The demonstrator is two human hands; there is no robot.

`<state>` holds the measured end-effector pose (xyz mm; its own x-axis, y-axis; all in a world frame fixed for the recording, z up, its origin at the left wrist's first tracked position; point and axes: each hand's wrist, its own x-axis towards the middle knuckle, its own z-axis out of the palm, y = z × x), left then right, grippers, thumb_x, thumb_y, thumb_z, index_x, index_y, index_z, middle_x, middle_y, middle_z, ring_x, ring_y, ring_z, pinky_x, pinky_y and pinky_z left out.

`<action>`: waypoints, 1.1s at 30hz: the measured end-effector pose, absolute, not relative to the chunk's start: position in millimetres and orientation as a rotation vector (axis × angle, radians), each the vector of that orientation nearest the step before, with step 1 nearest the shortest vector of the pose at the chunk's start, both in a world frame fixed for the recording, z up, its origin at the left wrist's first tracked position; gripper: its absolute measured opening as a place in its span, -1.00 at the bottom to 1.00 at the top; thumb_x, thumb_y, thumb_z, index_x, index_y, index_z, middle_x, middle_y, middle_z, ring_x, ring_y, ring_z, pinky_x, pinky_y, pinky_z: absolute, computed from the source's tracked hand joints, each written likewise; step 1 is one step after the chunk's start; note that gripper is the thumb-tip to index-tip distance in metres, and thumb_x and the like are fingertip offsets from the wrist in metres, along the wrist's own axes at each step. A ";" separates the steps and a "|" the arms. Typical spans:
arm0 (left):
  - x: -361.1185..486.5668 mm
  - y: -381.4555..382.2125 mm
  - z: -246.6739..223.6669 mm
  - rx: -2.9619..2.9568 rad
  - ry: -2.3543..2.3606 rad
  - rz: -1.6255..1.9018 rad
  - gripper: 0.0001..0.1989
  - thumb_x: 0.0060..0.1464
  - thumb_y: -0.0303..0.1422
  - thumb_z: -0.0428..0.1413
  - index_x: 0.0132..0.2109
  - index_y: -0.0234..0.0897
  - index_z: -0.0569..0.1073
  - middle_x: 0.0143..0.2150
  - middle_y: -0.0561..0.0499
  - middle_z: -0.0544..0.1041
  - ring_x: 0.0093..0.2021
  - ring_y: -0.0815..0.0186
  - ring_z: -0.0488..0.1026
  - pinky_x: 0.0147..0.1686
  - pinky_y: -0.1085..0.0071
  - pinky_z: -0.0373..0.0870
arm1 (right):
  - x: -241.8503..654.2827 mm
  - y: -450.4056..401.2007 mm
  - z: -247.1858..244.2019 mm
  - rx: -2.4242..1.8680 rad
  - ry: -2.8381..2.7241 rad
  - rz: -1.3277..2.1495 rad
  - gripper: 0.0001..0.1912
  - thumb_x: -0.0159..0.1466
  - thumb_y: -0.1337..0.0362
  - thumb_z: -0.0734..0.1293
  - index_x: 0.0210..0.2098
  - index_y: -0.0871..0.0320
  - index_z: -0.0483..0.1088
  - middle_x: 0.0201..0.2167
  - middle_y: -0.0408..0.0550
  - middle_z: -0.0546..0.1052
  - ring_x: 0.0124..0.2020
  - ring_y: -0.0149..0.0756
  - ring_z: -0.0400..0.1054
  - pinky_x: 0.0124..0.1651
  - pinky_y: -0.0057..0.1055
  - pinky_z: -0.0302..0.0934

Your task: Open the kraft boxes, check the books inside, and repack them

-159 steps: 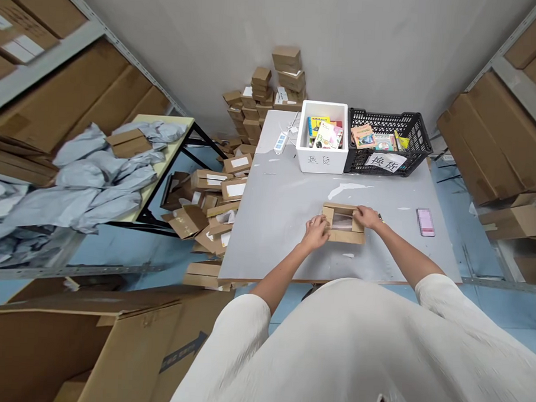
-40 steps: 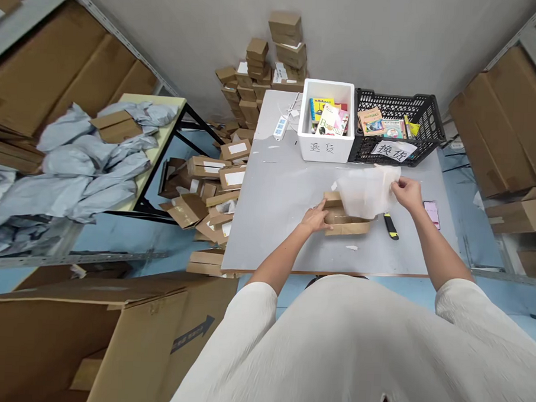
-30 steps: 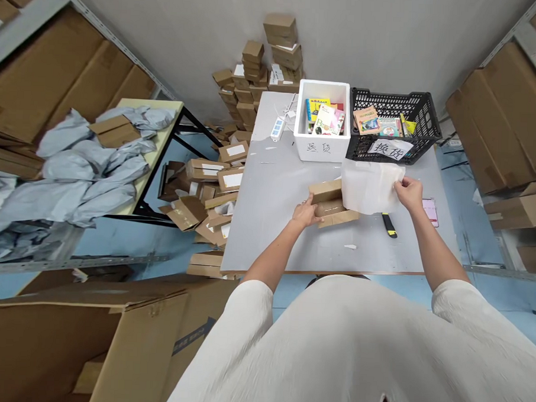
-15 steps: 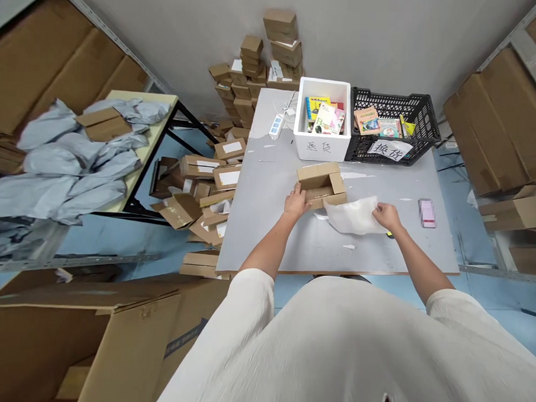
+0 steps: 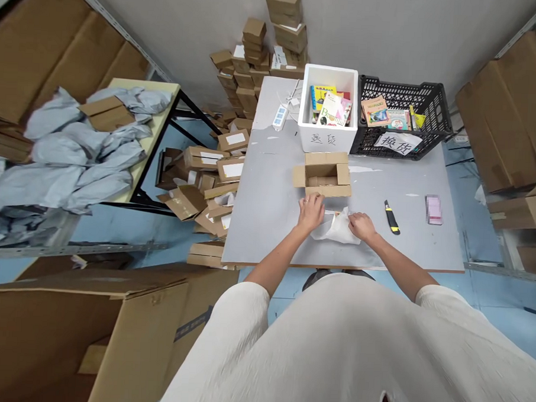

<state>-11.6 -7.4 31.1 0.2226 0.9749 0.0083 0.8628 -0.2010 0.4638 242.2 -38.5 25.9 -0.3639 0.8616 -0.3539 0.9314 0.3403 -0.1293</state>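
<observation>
A crumpled white foam wrap (image 5: 338, 231) lies near the front of the grey table. A small orange bit shows at its top edge; the rest of what it covers is hidden. My right hand (image 5: 361, 227) is closed on the wrap's right side. My left hand (image 5: 311, 212) has its fingers curled at the wrap's upper left corner, gripping it. Just beyond my hands stands an open cardboard box (image 5: 322, 190), flaps spread, with nothing visible inside. To the right lies a black and yellow utility knife (image 5: 392, 217).
At the table's (image 5: 267, 224) back stand a white bin (image 5: 327, 141) and a black crate (image 5: 403, 149), both holding books. A power strip (image 5: 279, 117) and a phone (image 5: 433, 209) lie on the table. Cardboard boxes (image 5: 221, 157) pile up left; grey parcels (image 5: 61, 147) cover a side table.
My left hand has let go of the cardboard box and moved to the wrap. My right hand has brought the wrap left and nearer me, bunching it. The utility knife is now uncovered.
</observation>
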 end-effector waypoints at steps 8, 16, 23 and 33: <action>6.5 -64.3 -20.4 1.865 1.566 0.352 -0.63 0.46 -0.29 0.01 0.30 -0.20 0.45 0.25 -0.19 0.54 0.21 0.07 0.51 0.27 0.13 0.40 | 217.0 -65.8 -15.5 1.527 2.377 -0.672 -0.66 0.50 0.39 0.22 0.10 0.23 0.59 0.07 0.25 0.64 0.15 -0.01 0.48 0.22 -0.21 0.24; 9.5 -71.1 -45.8 1.763 1.588 0.114 -0.59 0.46 -0.34 -0.03 0.35 -0.22 0.44 0.35 -0.23 0.50 0.33 0.01 0.46 0.32 0.08 0.39 | 243.2 -82.5 -32.0 1.653 2.330 -0.848 -0.57 0.57 0.08 0.25 0.29 0.08 0.52 0.32 0.16 0.53 0.35 0.03 0.37 0.34 -0.13 0.21; 29.4 -65.1 -47.3 1.921 1.463 -0.099 -0.52 0.42 -0.28 0.03 0.41 -0.18 0.38 0.49 -0.23 0.36 0.47 -0.05 0.30 0.42 0.00 0.26 | 262.2 -91.1 -36.8 1.772 2.127 -0.835 -0.50 0.52 0.13 0.27 0.39 0.12 0.38 0.43 0.22 0.38 0.35 0.09 0.29 0.34 -0.08 0.20; 46.0 -66.0 -72.1 2.062 1.303 -0.151 -0.24 0.15 -0.52 0.17 0.47 -0.11 0.27 0.63 -0.27 0.16 0.62 -0.06 0.08 0.55 -0.13 -0.04 | 240.8 -101.5 -46.6 2.113 1.688 -0.907 -0.50 0.48 0.23 0.25 0.38 0.13 0.21 0.24 0.26 0.44 0.06 0.01 0.51 0.06 -0.18 0.37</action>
